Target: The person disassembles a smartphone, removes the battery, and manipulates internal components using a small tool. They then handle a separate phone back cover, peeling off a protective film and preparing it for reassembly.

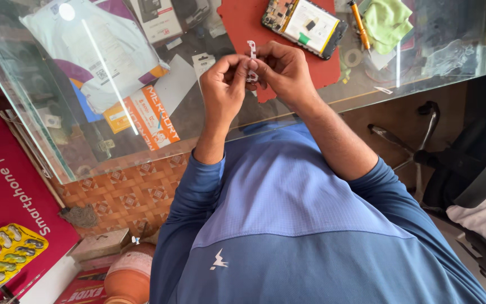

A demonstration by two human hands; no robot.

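Observation:
My left hand (224,83) and my right hand (284,70) meet above the glass counter's near edge. Together they pinch a small white strip-shaped part (252,50) that sticks up between the fingertips. Just beyond the hands lies a red work mat (243,22). An opened smartphone (305,25) with its back off rests on that mat. An orange-handled screwdriver (360,25) lies to the right of the phone.
The glass counter (367,84) carries a white plastic pouch (94,48), boxes, a green cloth (386,19) and a tape roll (354,57). An office chair (468,169) stands at right. Low on the left sit a red sign, a yellow blister card (4,253) and a clay pot (130,273).

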